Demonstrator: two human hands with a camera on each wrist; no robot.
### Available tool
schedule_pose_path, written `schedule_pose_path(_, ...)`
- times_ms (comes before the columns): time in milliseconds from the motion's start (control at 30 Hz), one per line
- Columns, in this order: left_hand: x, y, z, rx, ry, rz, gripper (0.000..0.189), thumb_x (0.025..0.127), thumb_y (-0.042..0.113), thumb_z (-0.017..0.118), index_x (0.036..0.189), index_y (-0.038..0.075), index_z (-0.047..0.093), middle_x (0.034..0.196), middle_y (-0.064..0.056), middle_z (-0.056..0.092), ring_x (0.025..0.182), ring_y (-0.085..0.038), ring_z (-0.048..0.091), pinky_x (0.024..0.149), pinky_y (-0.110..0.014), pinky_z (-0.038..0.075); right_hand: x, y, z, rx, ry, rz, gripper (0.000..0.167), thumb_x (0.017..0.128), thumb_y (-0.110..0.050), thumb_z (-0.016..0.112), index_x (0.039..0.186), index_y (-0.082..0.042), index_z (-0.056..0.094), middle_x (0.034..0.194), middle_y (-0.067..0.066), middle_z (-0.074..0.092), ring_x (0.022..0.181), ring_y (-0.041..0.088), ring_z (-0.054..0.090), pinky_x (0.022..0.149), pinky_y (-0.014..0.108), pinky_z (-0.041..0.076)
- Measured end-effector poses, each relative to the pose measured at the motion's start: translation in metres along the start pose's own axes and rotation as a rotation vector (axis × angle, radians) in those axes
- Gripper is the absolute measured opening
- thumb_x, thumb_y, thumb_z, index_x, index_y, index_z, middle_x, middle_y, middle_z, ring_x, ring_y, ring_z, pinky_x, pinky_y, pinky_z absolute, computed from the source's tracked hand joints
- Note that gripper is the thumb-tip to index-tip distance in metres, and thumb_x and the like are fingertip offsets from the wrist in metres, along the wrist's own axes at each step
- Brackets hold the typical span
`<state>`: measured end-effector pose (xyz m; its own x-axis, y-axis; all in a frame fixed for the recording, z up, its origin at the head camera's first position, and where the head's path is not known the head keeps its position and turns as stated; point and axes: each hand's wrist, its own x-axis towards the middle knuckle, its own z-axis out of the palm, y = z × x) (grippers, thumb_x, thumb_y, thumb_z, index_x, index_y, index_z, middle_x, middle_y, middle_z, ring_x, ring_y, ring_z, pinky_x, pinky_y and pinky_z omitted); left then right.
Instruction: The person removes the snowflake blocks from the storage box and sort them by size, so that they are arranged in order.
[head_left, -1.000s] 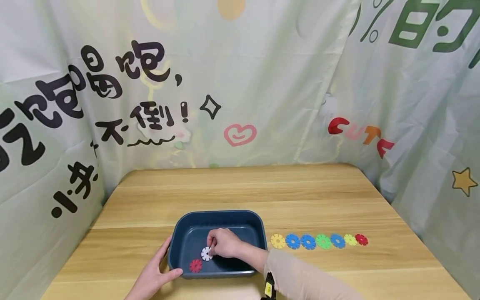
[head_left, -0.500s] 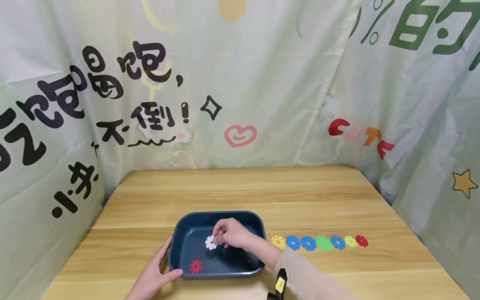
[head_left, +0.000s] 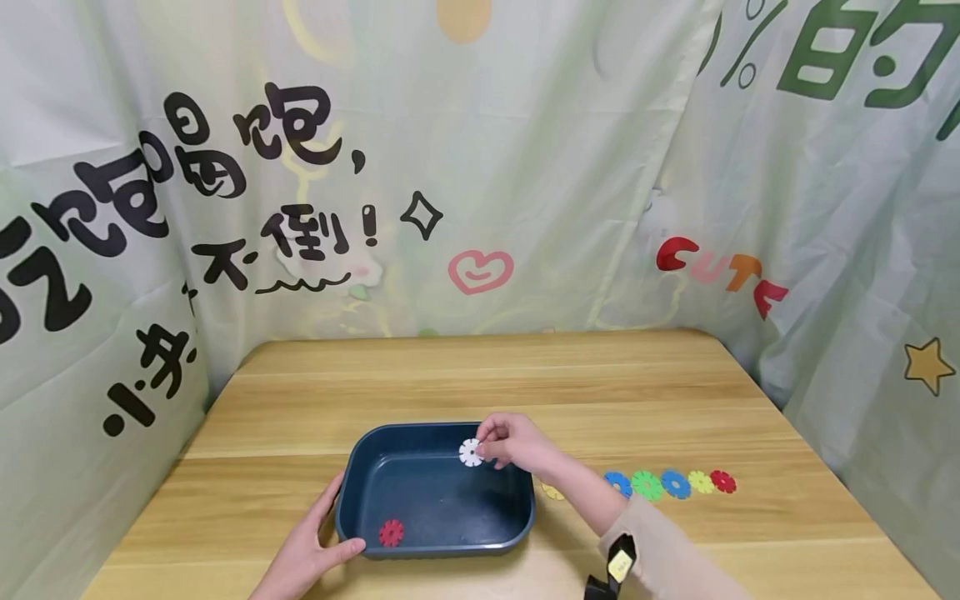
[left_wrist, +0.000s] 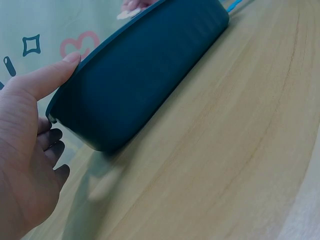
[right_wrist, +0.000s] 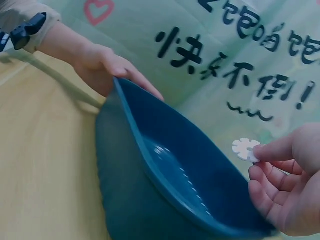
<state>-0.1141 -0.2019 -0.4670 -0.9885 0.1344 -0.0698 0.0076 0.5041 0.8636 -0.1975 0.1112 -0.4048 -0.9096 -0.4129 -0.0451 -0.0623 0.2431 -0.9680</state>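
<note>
Between the thumb and fingers of my right hand is a white snowflake disc, notched round its edge and pierced in the middle. The hand holds it over the back right part of a dark blue plastic basin; the right wrist view shows the white snowflake disc pinched by its edge. A red snowflake disc lies on the basin floor near the front left. My left hand grips the basin's left end, thumb on the rim and fingers along the outer wall.
Right of the basin, a row of snowflake discs lies on the wooden table. It includes a green disc, a blue disc and a red disc. My right forearm covers part of the row. A printed curtain hangs behind.
My right hand has lifted the white snowflake disc from near the red one and carried it back and right across the basin. The left hand and basin have stayed put.
</note>
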Motion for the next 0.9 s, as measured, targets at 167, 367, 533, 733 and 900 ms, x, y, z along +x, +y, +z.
schedule_pose_path(167,0.0,-0.001,0.0,0.009,-0.004,-0.023,0.088,0.079,0.028,0.073,0.148,0.009,0.021,0.149,-0.025,0.018,0.132,-0.048,0.019,0.099,-0.068,0.021,-0.013,0.005,-0.026,0.004,0.046,-0.01,0.017,0.081,0.0,0.064,0.092,0.009,0.055,0.071,0.001,0.054,0.066,0.012,0.053,0.057,0.027,0.049)
schedule_pose_path(367,0.0,-0.001,0.001,0.004,-0.004,-0.027,0.088,0.079,0.028,0.073,0.148,0.009,0.021,0.149,-0.024,0.018,0.133,-0.048,0.019,0.099,-0.068,0.02,-0.032,0.012,-0.054,0.027,0.091,0.022,0.018,0.082,-0.001,0.064,0.092,0.009,0.053,0.073,0.002,0.054,0.067,0.015,0.052,0.059,0.026,0.048)
schedule_pose_path(533,-0.001,-0.001,0.001,0.014,-0.005,-0.033,0.088,0.079,0.028,0.072,0.148,0.009,0.02,0.149,-0.025,0.018,0.133,-0.048,0.019,0.098,-0.068,0.021,-0.05,0.022,-0.077,0.067,0.119,0.051,0.016,0.084,-0.002,0.062,0.093,0.007,0.052,0.076,0.002,0.055,0.069,0.015,0.053,0.061,0.026,0.048)
schedule_pose_path(733,-0.001,-0.001,0.0,-0.004,-0.01,-0.025,0.087,0.08,0.027,0.071,0.148,0.01,0.02,0.149,-0.024,0.018,0.133,-0.048,0.018,0.098,-0.069,0.019,-0.073,0.032,-0.106,0.065,0.176,0.079,0.016,0.086,-0.006,0.061,0.094,0.005,0.052,0.08,0.003,0.057,0.075,0.017,0.055,0.065,0.029,0.05)
schedule_pose_path(900,-0.001,-0.002,0.0,-0.016,-0.007,-0.01,0.086,0.08,0.025,0.071,0.148,0.009,0.021,0.149,-0.024,0.018,0.133,-0.047,0.019,0.098,-0.069,0.019,-0.095,0.039,-0.129,0.049,0.264,0.123,0.017,0.088,-0.007,0.06,0.097,0.005,0.051,0.084,0.003,0.058,0.078,0.017,0.056,0.067,0.03,0.051)
